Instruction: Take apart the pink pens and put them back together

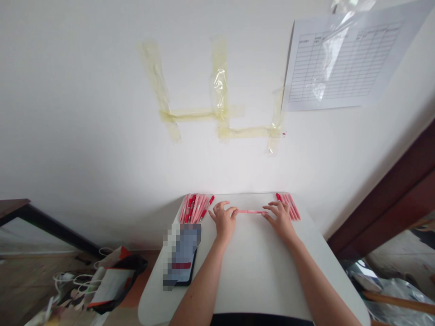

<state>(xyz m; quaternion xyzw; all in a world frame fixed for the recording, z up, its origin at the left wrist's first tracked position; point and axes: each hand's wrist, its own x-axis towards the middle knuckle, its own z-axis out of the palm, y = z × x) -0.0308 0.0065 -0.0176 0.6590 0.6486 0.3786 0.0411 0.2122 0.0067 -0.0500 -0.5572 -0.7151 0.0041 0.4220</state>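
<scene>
A slim pink pen point(249, 211) lies level between my hands, side to side over the white table point(258, 262). My left hand point(224, 222) pinches its left end between thumb and fingertips. At the other end, my right hand point(280, 221) closes thumb and finger on the pen, its other fingers raised and bent. To the left of my left hand is a pile of pink and red pens point(194, 209). Just beyond my right hand lies a smaller row of pink pens point(292, 206) with a red one, partly hidden by the fingers.
A phone point(193, 256), partly blurred, lies on the table's left side. The white wall point(102, 113) meets the far table edge and carries yellowish tape point(220, 86) and a printed sheet point(343, 63). Bags point(112, 280) stand on the floor at left; dark red wood point(384, 199) rises at right.
</scene>
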